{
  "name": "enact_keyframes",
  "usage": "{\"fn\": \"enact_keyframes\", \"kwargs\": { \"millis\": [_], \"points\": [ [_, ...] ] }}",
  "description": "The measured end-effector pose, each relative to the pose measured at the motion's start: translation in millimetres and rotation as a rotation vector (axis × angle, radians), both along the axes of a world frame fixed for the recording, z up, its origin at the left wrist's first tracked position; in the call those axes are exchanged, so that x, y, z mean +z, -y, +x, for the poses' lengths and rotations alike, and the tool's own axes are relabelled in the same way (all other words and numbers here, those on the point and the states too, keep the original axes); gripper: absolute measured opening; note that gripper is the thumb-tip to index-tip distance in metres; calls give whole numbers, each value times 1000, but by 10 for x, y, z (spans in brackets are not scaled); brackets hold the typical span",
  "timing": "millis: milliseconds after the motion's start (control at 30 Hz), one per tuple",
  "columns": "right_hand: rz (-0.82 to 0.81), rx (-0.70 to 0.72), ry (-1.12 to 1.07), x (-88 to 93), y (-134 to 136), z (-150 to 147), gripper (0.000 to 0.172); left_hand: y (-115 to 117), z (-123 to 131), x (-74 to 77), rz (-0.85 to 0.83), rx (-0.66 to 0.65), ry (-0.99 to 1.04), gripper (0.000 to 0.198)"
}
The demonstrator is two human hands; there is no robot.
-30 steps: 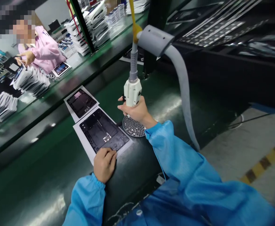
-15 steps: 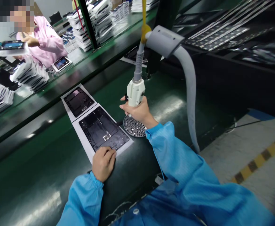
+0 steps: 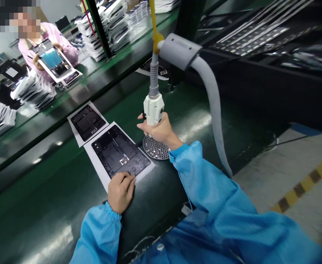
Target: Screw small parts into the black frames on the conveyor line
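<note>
A black tablet shell [image 3: 119, 152] lies on a white sheet [image 3: 96, 165] on the dark green belt [image 3: 39, 198]. My left hand [image 3: 120, 191], fingers curled, presses on the near corner of that sheet and shell. My right hand [image 3: 158, 131] is wrapped round the white hanging screwdriver [image 3: 153, 108], held upright over a round perforated screw dish [image 3: 155, 149] just right of the shell. A second black shell [image 3: 87, 122] on its own sheet lies farther along the belt.
A grey hose [image 3: 214, 110] and a yellow cord [image 3: 153, 22] run up from the tool. Across the belt a person in pink [image 3: 53, 47] holds up a tablet panel, with stacks of white parts [image 3: 34, 91] around. Bare floor with a yellow-black stripe [image 3: 304, 189] is to the right.
Both my hands have stayed where they were. The person opposite has lifted a tablet panel and now holds it up in both hands.
</note>
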State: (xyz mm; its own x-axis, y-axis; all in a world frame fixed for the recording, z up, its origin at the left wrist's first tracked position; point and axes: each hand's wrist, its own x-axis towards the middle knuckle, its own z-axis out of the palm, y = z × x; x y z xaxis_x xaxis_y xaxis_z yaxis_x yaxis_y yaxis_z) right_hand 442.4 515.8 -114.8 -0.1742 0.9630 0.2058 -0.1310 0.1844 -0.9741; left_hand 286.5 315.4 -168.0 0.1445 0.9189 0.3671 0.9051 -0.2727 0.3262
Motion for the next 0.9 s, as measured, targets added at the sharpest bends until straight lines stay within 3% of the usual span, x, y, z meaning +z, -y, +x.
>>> {"fn": "enact_keyframes", "kwargs": {
  "millis": [233, 433, 533, 633, 800, 900],
  "points": [
    [3, 5, 16, -14, -2, -14, 24, 14, 8, 30, -44, 27, 56, 19],
    [20, 9, 40, -34, 7, -16, 23, -200, -207, 363, -444, 17, 264, 18],
    [36, 0, 50, -45, 12, -10, 20, -381, -288, 436, -394, 181, 275, 17],
    [38, 2, 61, -45, 16, -2, 18, -519, -262, 391, -298, 345, 207, 17],
    [66, -7, 81, -50, 14, -2, 16, -597, -170, 364, -282, 344, 109, 8],
    [129, -29, 87, -77, 12, -12, 15, -550, -157, 432, -316, 364, 233, 11]
  ]
}}
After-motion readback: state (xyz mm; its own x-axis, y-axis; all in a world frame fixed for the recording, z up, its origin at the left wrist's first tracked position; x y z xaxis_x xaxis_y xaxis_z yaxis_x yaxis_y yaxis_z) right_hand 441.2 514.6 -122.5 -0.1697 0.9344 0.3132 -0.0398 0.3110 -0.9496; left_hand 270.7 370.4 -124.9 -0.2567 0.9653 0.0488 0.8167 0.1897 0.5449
